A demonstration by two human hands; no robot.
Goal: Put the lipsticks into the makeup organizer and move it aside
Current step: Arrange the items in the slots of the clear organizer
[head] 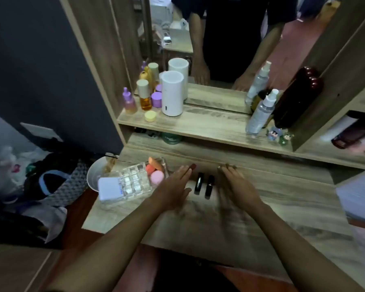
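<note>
Both hands, our left hand (173, 187) and right hand (237, 185), lie flat and released.
We see two black lipsticks (204, 184) between them on the wooden dressing table (251, 218); the makeup organizer (133, 182) sits left; no writing is legible.

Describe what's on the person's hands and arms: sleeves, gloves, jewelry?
Both forearms are bare up to the frame edge; no sleeves, gloves or watch visible. The left hand shows no rings. The right hand is motion-blurred, so small rings or nail markings cannot be ruled out.

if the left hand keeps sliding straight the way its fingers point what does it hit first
Probably the dark red lipstick: the left hand lies open on the tabletop, fingertips already at it. Whether they touch is unclear. Beyond it is bare wood up to the shelf.
</note>
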